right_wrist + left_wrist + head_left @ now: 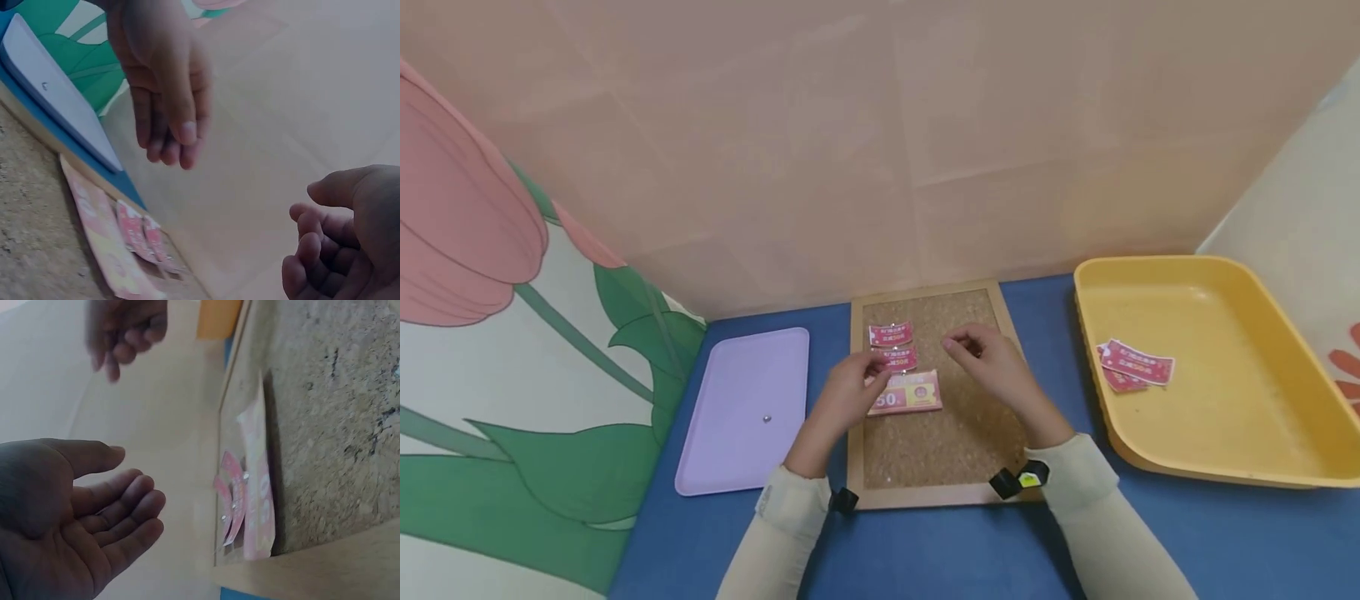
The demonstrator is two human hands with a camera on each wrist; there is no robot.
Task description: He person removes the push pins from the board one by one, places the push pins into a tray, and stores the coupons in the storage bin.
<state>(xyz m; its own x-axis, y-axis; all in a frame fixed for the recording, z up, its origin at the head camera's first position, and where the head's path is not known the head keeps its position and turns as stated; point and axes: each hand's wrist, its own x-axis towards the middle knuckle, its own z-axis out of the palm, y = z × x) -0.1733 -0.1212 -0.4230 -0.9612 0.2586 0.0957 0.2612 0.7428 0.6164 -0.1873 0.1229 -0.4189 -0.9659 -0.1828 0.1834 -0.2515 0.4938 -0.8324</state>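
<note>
While your left hand (848,392) and right hand (992,367) hover loosely spread, holding nothing, above the brown cork board (955,450) at frame centre, mind the pins. A careless brush could tear the small red pinned coupon (899,359).

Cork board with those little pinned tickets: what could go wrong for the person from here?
Pins hold the two small red tickets to the cork board; bare fingers right beside them could get pricked. The larger ticket shows no pin that I can make out, so a brush of the left hand might slide it. A loose pin on the lilac tray could roll off if the tray is bumped.
</note>
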